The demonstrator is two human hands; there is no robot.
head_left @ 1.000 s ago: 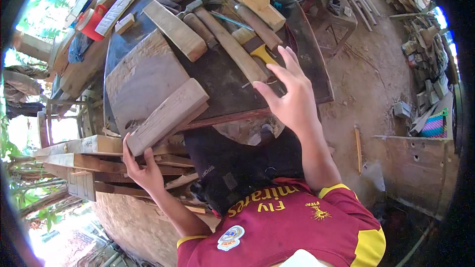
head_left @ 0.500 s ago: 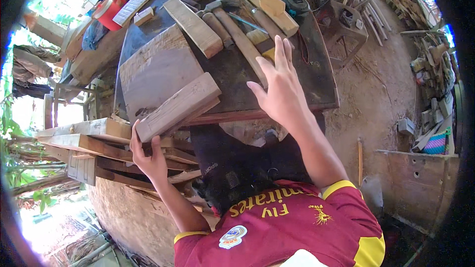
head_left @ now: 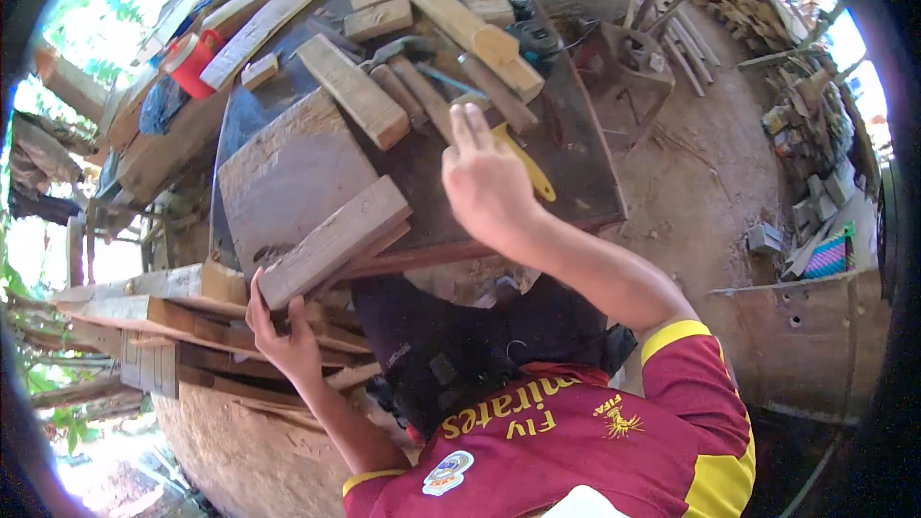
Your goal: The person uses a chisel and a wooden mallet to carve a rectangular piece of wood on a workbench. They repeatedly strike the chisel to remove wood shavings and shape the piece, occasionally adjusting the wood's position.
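My left hand (head_left: 285, 336) grips the near lower end of a thick wooden block (head_left: 336, 242), thumb on one side and fingers on the other. The block lies slantwise over the front of a wide wooden board (head_left: 295, 161) on the dark workbench (head_left: 585, 177). My right hand (head_left: 487, 182) is over the bench to the right, its two visible fingers stretched forward and its thumb hidden. Those fingers overlap the handle end of a hammer (head_left: 422, 86); whether they touch it I cannot tell. Beside the hand lies a yellow-handled tool (head_left: 531, 168), partly covered.
More wood pieces (head_left: 353, 91) and a wooden-handled tool (head_left: 499, 94) lie farther back on the bench. A red mug (head_left: 189, 65) stands at the far left. Stacked planks (head_left: 153, 312) sit left of my legs. On the right are a metal sheet (head_left: 801, 341) and scrap piles.
My right hand has moved left and nearer, its fingers drawn together, to the hammer's handle end. More of the yellow tool shows. My left hand keeps its hold on the block; the view has shifted.
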